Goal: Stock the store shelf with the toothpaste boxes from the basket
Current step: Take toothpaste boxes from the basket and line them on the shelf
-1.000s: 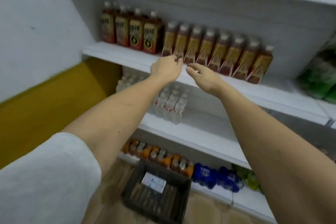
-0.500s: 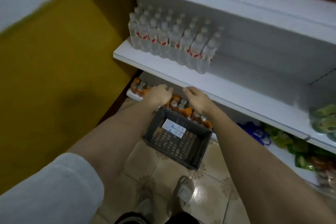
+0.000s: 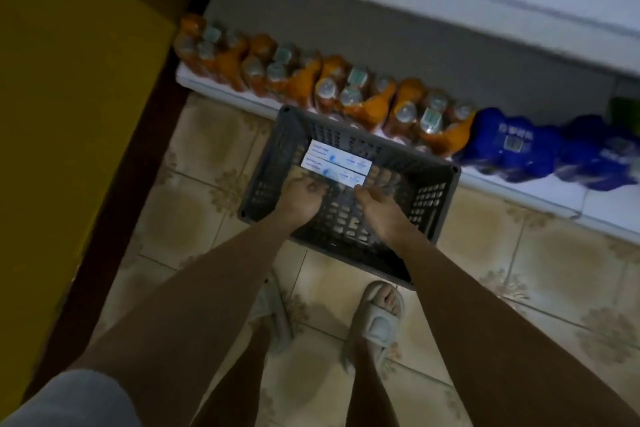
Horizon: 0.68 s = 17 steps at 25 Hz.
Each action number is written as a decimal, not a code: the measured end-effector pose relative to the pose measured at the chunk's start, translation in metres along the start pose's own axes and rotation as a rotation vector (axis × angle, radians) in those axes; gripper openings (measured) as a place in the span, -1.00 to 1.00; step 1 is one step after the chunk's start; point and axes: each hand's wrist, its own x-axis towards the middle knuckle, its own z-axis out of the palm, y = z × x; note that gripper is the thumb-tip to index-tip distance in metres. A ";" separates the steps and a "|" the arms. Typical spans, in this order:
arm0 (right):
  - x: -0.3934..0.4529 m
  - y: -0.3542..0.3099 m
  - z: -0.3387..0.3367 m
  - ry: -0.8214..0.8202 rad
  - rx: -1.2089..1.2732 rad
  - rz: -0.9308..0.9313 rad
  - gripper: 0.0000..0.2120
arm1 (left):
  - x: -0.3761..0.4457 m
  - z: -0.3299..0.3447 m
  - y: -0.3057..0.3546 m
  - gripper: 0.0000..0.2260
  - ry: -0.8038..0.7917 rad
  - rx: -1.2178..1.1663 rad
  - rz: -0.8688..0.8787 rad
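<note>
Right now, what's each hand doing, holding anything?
Left hand: open, fingers reaching the nearer toothpaste box in the basket, nothing lifted.
Right hand: open, fingertips at that box's right end, no grip yet.

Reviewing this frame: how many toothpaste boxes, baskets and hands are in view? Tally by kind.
Toothpaste boxes: 2, one beside the other, lying flat in the basket
Basket: 1
Hands: 2, left hand and right hand, both reaching into the basket
Total: 5

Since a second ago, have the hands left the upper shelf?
Yes. Both hands, left hand and right hand, went down into the basket on the floor, by the toothpaste boxes.
</note>
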 end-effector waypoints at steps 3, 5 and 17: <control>0.095 0.060 0.032 0.030 0.070 0.071 -0.50 | 0.099 0.041 -0.042 -0.73 -0.029 -0.090 -0.074; 0.148 0.090 0.048 0.058 0.143 0.139 -0.48 | 0.159 0.060 -0.064 -0.79 -0.009 -0.118 -0.117; 0.285 0.164 0.084 0.247 0.361 0.235 -0.70 | 0.309 0.091 -0.100 -0.66 0.140 -0.355 -0.185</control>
